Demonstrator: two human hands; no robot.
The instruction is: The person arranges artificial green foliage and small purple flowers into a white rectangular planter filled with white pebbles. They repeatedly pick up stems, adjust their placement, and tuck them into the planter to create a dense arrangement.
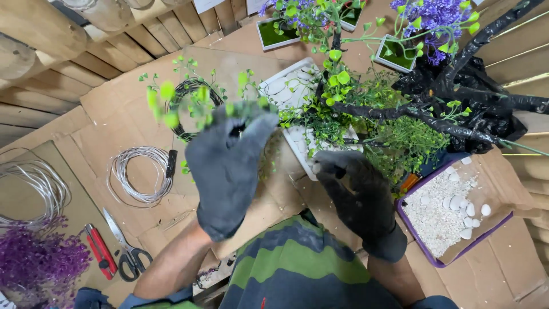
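Left hand (227, 171) fingers pinching green sprig (197, 103) (blurred), right hand (360, 197) fingers curled, empty, beside white tray (280, 86)

The worktop (131, 109) is covered with flattened brown cardboard sheets. Beyond its far left edge, a wall of round wooden logs (34, 26) and slanted planks (86, 66) is seen. More planks (514, 63) are seen past its right edge. Even daylight is cast throughout.
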